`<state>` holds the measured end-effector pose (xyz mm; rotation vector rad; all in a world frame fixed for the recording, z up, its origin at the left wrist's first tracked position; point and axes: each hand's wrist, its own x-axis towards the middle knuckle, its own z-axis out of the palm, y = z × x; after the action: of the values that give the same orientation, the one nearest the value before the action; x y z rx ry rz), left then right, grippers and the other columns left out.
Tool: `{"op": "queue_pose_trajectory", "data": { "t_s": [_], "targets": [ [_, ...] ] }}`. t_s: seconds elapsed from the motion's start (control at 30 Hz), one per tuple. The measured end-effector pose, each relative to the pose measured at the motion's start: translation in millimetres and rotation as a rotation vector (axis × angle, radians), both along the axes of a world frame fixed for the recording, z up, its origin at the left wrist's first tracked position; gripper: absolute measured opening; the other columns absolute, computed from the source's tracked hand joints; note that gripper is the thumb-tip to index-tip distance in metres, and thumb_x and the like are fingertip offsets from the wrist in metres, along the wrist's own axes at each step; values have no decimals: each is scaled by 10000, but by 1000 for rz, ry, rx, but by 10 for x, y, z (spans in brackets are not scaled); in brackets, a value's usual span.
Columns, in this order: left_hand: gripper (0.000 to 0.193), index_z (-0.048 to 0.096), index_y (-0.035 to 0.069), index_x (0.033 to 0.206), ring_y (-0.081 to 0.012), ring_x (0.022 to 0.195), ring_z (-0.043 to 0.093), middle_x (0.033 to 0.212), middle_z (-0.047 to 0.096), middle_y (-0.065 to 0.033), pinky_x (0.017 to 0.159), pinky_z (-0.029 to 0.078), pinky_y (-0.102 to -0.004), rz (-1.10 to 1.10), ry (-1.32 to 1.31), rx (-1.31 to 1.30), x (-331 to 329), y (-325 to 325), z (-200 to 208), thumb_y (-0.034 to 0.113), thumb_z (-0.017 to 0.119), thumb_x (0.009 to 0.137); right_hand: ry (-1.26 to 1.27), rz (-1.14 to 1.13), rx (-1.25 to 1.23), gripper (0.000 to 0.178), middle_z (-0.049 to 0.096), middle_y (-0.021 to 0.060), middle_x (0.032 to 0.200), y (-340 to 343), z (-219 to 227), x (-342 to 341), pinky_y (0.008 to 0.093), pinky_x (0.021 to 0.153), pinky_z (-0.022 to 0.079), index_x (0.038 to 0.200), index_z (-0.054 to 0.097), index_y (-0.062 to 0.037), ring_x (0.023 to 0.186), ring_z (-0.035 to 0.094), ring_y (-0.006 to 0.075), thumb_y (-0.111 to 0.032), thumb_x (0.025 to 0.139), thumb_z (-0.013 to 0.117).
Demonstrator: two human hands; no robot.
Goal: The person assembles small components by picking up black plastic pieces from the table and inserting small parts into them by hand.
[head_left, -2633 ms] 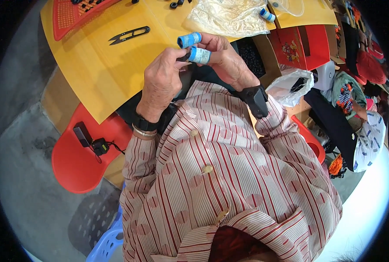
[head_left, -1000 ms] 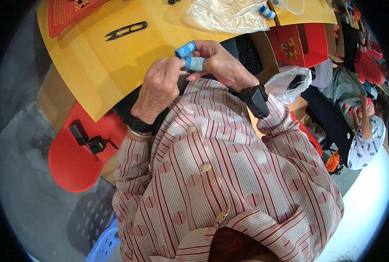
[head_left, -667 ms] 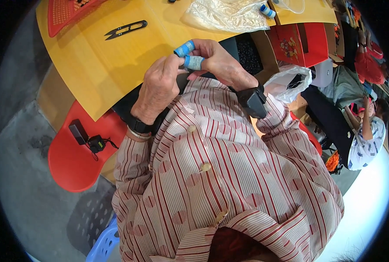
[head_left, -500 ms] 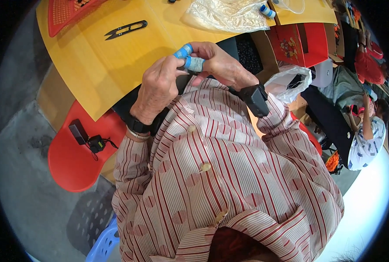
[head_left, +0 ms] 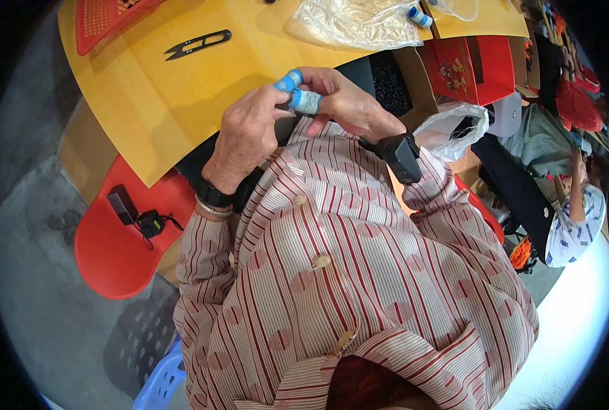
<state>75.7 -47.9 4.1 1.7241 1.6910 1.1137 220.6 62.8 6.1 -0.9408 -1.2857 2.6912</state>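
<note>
My left hand [head_left: 245, 133] and my right hand [head_left: 353, 102] meet just off the near edge of the yellow table. Blue-and-white wraps cover the right index finger [head_left: 288, 80] and the right thumb [head_left: 306, 102]. The left fingers are closed in a pinch against those wrapped fingertips. My right hand is curled, its index finger and thumb bent toward the left fingertips. Whatever lies between the fingers is too small or hidden to make out. On the table beyond my left hand lie black thread snips [head_left: 198, 44].
A red basket [head_left: 102, 31] and a crumpled clear plastic bag [head_left: 359, 24] sit on the yellow table [head_left: 154, 102], near a small blue-and-white roll [head_left: 420, 17]. Rightward are a red box [head_left: 492, 68] and a white bag [head_left: 455, 130]. A red stool [head_left: 113, 260] holds black devices. Another person [head_left: 578, 219] is at far right.
Both hands stay together in nearly the same place, with only slight finger movement. At far right the other person's arm has shifted a little.
</note>
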Motion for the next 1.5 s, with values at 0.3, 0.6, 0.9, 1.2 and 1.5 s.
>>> {"op": "queue_pose_trajectory", "data": {
  "t_s": [0.3, 0.6, 0.9, 1.2, 1.5],
  "targets": [
    [260, 504, 6, 893, -311, 721, 607, 775, 583, -144, 610, 501, -359, -3, 8, 14, -27, -45, 20, -115, 597, 682, 17, 41, 33, 244, 595, 35, 993, -17, -45, 51, 175, 543, 548, 1076, 539, -7, 825, 599, 67, -27, 836, 578],
    [185, 544, 18, 917, -296, 707, 610, 756, 579, -135, 615, 478, -347, 39, -53, 16, -3, -87, 20, -48, 587, 749, 29, -128, -14, 311, 610, 40, 1000, -106, -8, 10, 226, 655, 559, 1074, 542, -13, 876, 611, 109, 76, 777, 569],
    [159, 502, 11, 923, -322, 737, 627, 810, 619, -158, 620, 500, -363, 75, -230, -195, -11, -91, 107, -35, 563, 784, 70, -114, 53, 297, 619, 85, 982, -98, -21, -16, 267, 711, 563, 1053, 545, 23, 858, 625, 149, 100, 766, 540],
    [191, 501, -7, 911, -330, 722, 616, 774, 602, -154, 603, 486, -380, -30, -103, -84, -50, -159, 83, -66, 558, 738, 19, -25, 285, 178, 603, 16, 835, -185, -10, -55, 210, 695, 466, 952, 586, 6, 756, 558, 78, 54, 781, 577],
    [234, 500, -13, 905, -293, 722, 576, 757, 584, -129, 621, 473, -378, -78, 121, -60, -2, -98, 28, -83, 583, 698, -5, 33, 269, 197, 609, 18, 892, -107, -120, -21, 232, 760, 498, 970, 572, -13, 848, 582, 94, 50, 784, 595]
  ]
}}
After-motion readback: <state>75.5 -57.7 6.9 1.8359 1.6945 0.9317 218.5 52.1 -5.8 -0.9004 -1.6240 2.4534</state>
